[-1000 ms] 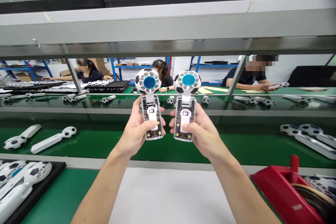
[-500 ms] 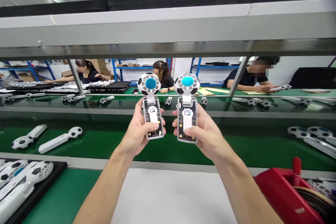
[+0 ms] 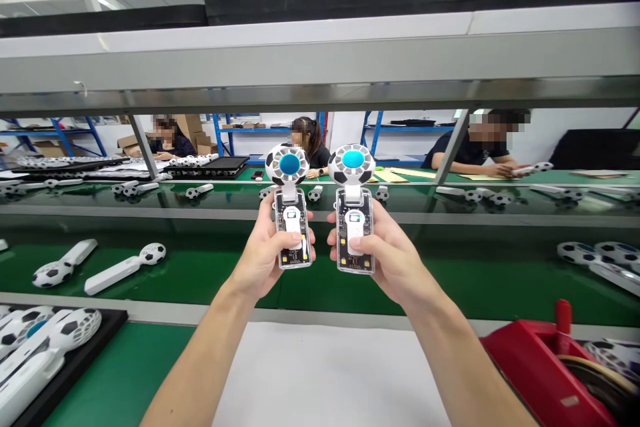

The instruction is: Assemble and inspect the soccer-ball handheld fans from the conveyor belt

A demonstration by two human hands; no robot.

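Observation:
My left hand (image 3: 257,257) is closed around the clear handle of a handheld fan (image 3: 292,215), its thumb on the white front strip. The fan's round head is patterned like a football, with a blue centre. In my right hand (image 3: 397,250) is a matching handheld fan (image 3: 355,215), the thumb pressed on its front near the button. Both fans stand upright side by side, a small gap between them, with circuit boards and a small lit display showing through the handles. Below them lies a white sheet (image 3: 325,373).
Fans such as a white one (image 3: 120,270) lie on the green conveyor belt (image 3: 210,267). A black tray (image 3: 107,333) of fans is at left, a red tape dispenser (image 3: 540,360) at right. A shelf (image 3: 320,57) crosses overhead. Several people sit beyond the belts.
Fans on the near belt have shifted right, while those on the far belt have shifted slightly left. Both held fans have barely moved. The person at far left has drawn an outstretched arm in.

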